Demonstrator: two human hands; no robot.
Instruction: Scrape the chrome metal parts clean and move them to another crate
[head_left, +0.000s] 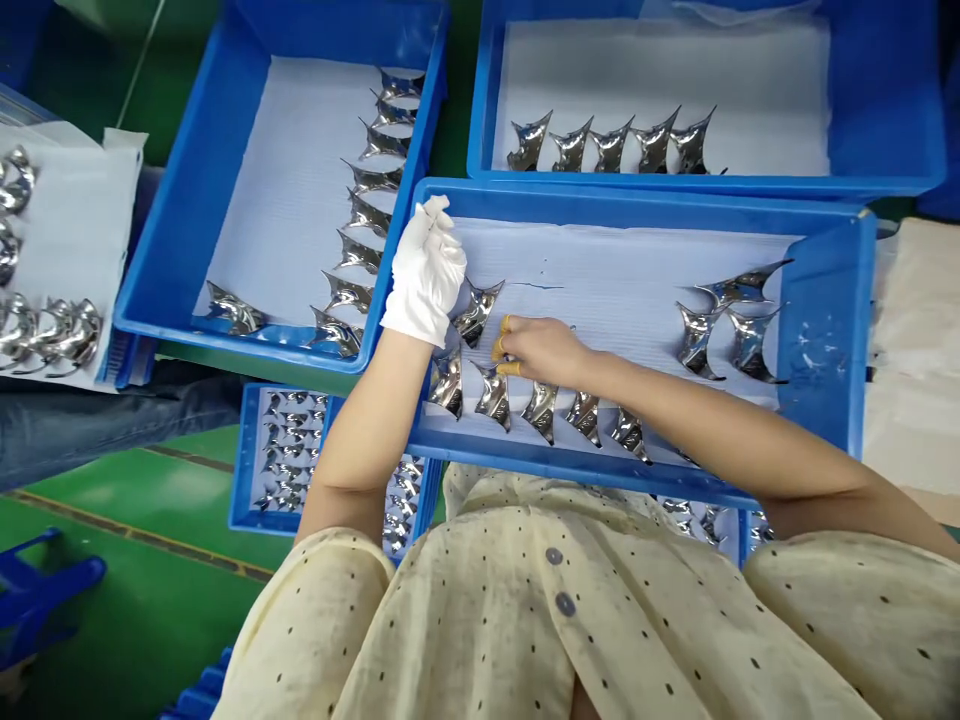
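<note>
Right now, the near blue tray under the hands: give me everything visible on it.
The near blue tray is a shallow rectangular plastic bin, lined with white sheet, sitting in front of the person and overlapping the two trays behind. A row of shiny chrome-look metal parts runs along its near edge; three more sit at its right end. The white-gloved left hand rests at its left rim; the right hand, with yellow finger cots, is over the row.

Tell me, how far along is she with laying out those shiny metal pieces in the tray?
A row of polished pieces already lines the near tray's front edge. The left hand, gloved, and the right hand are at another piece at that row's left end. Three pieces sit loose at right, and most of the lining is uncovered.
</note>
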